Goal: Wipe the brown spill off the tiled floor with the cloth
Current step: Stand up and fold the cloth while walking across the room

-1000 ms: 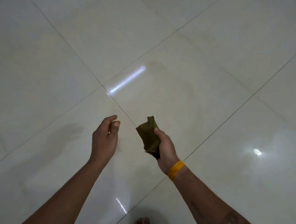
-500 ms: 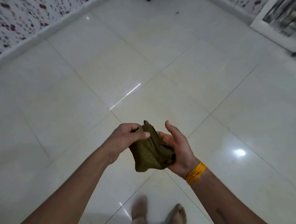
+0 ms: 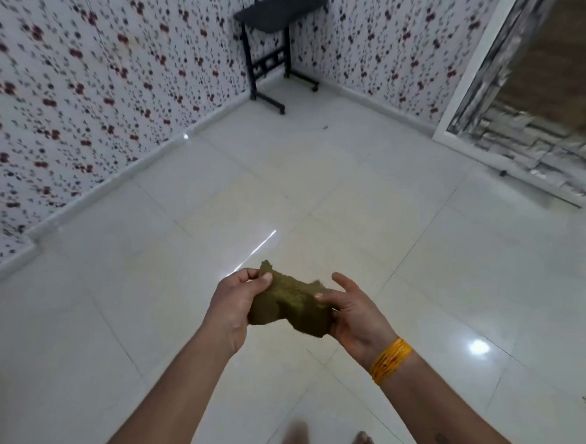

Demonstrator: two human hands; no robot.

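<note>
cloth (image 3: 291, 302), olive and bunched, hangs above the tiled floor (image 3: 425, 282), pinched by the left hand (image 3: 236, 302) and right hand (image 3: 350, 309). no brown spill shows; wiping looks finished. next: refold or carry it off.

cloth (image 3: 290, 307): muddy green-brown | floor (image 3: 151, 282): shiny white tiles with thin grey lines | walls (image 3: 71, 98): white with little red and dark flowers (blurry) | table (image 3: 280, 6): black | wristband (image 3: 391, 360): yellow-orange
</note>
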